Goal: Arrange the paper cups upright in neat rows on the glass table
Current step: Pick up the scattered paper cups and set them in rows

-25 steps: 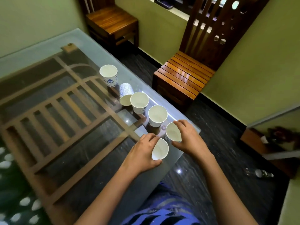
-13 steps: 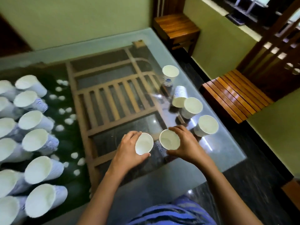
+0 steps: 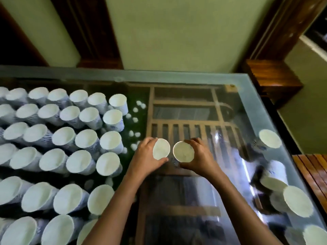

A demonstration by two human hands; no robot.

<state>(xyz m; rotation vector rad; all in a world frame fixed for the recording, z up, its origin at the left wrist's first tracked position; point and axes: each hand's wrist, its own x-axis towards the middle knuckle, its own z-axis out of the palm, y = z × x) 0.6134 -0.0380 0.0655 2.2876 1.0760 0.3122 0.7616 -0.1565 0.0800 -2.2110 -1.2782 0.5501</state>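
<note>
Cups, paper, 2 in hand. Left hand (image 3: 144, 157) grips the left cup (image 3: 161, 149), fingers curled round its left wall, thumb on the near side. Right hand (image 3: 200, 156) grips the right cup (image 3: 183, 151), fingers hooked over the far rim, thumb clamped on the near side.

Change: 1 s ago both hands held these cups at the table's right edge, next to the loose cups (image 3: 270, 138). Now the pair is over the middle of the table (image 3: 159, 75), just beside each other and near the rows (image 3: 80, 162).

Contents: both held cups show bare white insides, nothing in them. Rows likewise.

Orientation: both held cups have mouths up toward the camera and long axes near vertical. Whether their bases touch the glass cannot be told.

Rows: upright cups in packed lines across the table's left half, mouths up.

Loose cups: along the right edge, blurred. Most stand mouth up. 1 lying cup (image 3: 276, 175) is on its side.
</note>
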